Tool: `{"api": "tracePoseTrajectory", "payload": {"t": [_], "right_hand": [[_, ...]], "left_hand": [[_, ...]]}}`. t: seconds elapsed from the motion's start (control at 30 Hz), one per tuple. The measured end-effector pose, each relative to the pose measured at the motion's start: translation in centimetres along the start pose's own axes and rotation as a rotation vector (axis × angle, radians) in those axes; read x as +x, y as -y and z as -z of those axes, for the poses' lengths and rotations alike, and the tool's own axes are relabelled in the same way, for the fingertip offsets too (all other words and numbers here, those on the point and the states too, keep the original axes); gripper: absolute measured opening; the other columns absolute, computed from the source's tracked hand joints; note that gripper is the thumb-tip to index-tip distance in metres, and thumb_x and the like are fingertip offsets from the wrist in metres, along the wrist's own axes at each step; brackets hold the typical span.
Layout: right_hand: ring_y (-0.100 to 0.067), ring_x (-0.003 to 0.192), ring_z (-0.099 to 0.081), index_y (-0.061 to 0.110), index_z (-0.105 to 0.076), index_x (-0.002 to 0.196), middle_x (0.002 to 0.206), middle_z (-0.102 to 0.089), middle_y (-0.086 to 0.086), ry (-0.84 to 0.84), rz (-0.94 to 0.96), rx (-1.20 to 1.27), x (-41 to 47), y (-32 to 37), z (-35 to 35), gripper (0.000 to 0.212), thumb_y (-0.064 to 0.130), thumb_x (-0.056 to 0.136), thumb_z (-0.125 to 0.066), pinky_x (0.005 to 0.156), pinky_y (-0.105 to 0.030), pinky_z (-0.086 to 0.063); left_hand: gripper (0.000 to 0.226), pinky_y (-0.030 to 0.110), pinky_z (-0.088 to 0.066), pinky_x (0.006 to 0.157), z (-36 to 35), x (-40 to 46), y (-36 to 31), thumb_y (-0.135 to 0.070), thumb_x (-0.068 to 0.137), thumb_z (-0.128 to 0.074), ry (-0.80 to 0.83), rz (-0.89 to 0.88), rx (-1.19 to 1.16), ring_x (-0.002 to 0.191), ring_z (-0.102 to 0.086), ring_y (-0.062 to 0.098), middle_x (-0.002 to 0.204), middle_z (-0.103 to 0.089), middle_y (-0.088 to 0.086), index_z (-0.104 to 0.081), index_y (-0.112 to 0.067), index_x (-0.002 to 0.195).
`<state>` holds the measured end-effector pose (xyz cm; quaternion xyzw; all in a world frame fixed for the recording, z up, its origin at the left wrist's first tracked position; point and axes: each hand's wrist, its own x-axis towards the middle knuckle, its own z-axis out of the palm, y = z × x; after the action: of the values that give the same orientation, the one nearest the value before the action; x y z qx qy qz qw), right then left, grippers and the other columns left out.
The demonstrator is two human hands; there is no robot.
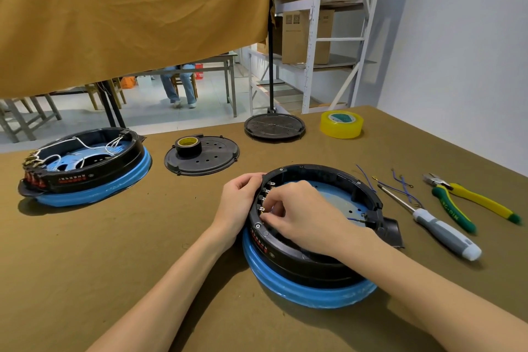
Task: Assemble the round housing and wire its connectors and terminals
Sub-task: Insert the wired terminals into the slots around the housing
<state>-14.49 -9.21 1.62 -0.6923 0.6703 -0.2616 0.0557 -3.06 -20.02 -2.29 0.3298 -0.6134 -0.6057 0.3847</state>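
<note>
A round black housing (323,260) with a blue rim sits in front of me on the olive table. A row of metal terminals (264,194) lines its left inner wall. My left hand (240,203) grips the housing's left outer wall. My right hand (297,214) reaches inside, fingers curled and pinching at a terminal near the rim; what it pinches is hidden. A short blue wire (355,219) lies inside by the right wall. Loose blue wires (403,188) lie on the table to the right.
A second, wired housing (85,168) stands at the far left. A black cover plate (211,160) carries a roll of black tape (188,146). Another black disc (274,126), yellow tape (341,124), a screwdriver (437,226) and yellow-green pliers (468,203) lie nearby.
</note>
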Motion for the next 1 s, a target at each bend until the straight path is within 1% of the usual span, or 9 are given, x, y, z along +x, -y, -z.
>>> {"api": "tracePoseTrajectory", "payload": {"t": [0.1,0.4,0.53,0.6,0.67,0.77,0.83,0.93,1.0], "right_hand": [[-0.005,0.076,-0.066,0.02,-0.077,0.099,0.083,-0.072,0.007,0.0,0.004,-0.001,0.2,0.0,-0.2,0.011,0.027,0.096,-0.068,0.077,-0.031,-0.059],[-0.006,0.08,-0.067,0.021,-0.076,0.1,0.086,-0.073,0.007,0.019,-0.017,0.006,0.4,-0.1,-0.1,0.011,0.028,0.096,-0.069,0.08,-0.034,-0.06],[-0.008,0.08,-0.067,0.025,-0.077,0.097,0.084,-0.074,0.009,-0.016,-0.015,-0.07,-0.1,0.2,0.6,0.017,0.039,0.093,-0.069,0.079,-0.036,-0.059],[-0.005,0.079,-0.066,0.029,-0.078,0.096,0.081,-0.074,0.012,-0.086,-0.035,-0.099,-0.5,0.0,1.4,0.024,0.05,0.089,-0.069,0.076,-0.033,-0.057],[-0.004,0.074,-0.066,0.029,-0.079,0.09,0.076,-0.072,0.015,-0.207,-0.061,-0.026,-0.9,-0.9,2.7,0.024,0.051,0.089,-0.07,0.069,-0.03,-0.055],[-0.006,0.069,-0.065,0.023,-0.078,0.082,0.073,-0.071,0.013,-0.509,-0.145,0.096,-0.8,-4.3,5.0,0.02,0.036,0.094,-0.069,0.064,-0.03,-0.053],[-0.011,0.072,-0.065,0.02,-0.076,0.084,0.078,-0.072,0.008,-0.619,-0.301,0.062,-0.7,-7.7,6.5,0.021,0.028,0.098,-0.064,0.067,-0.032,-0.052],[-0.023,0.082,-0.069,0.015,-0.074,0.084,0.086,-0.073,-0.003,-0.409,-0.593,-0.097,-0.9,-13.2,7.8,0.025,0.021,0.101,-0.056,0.079,-0.041,-0.059],[-0.026,0.082,-0.07,0.011,-0.074,0.086,0.088,-0.074,-0.007,-0.246,-0.696,-0.192,-1.4,-15.6,8.0,0.026,0.022,0.101,-0.055,0.081,-0.045,-0.061]], "left_hand": [[0.023,0.025,-0.056,0.078,0.0,0.0,0.1,-0.025,0.105,-0.056,-0.01,-0.002,0.002,0.094,-0.075,0.013,0.1,-0.08,-0.001,-0.077,-0.019,0.112],[0.023,0.022,-0.055,0.074,-0.1,-0.1,0.0,-0.025,0.105,-0.055,-0.026,-0.003,0.019,0.093,-0.075,0.011,0.099,-0.08,-0.003,-0.078,-0.021,0.11],[0.023,0.023,-0.054,0.073,-0.1,-0.2,-0.2,-0.024,0.104,-0.056,-0.036,0.011,0.025,0.091,-0.075,0.013,0.096,-0.08,-0.002,-0.079,-0.02,0.107],[0.023,0.023,-0.054,0.071,0.0,-0.3,-0.3,-0.023,0.103,-0.058,-0.033,0.023,-0.001,0.089,-0.075,0.016,0.095,-0.08,0.001,-0.08,-0.017,0.105],[0.022,0.025,-0.056,0.07,0.0,-0.4,-0.4,-0.021,0.103,-0.059,-0.03,0.038,-0.033,0.088,-0.075,0.018,0.095,-0.08,0.005,-0.08,-0.016,0.103],[0.023,0.027,-0.058,0.069,-0.1,-0.4,-0.3,-0.022,0.103,-0.06,-0.057,0.048,-0.046,0.082,-0.075,0.015,0.092,-0.08,0.005,-0.081,-0.022,0.094],[0.027,0.027,-0.058,0.067,-0.2,-0.6,-0.3,-0.023,0.103,-0.059,-0.057,0.041,-0.042,0.077,-0.074,0.014,0.09,-0.08,0.006,-0.082,-0.025,0.087],[0.025,0.023,-0.058,0.063,-0.1,-0.7,-0.2,-0.022,0.103,-0.058,-0.056,0.02,-0.036,0.078,-0.075,0.014,0.092,-0.08,0.007,-0.081,-0.023,0.093],[0.024,0.021,-0.058,0.061,0.1,-0.7,-0.1,-0.021,0.103,-0.058,-0.049,0.005,-0.035,0.077,-0.075,0.014,0.092,-0.079,0.008,-0.081,-0.02,0.096]]}}
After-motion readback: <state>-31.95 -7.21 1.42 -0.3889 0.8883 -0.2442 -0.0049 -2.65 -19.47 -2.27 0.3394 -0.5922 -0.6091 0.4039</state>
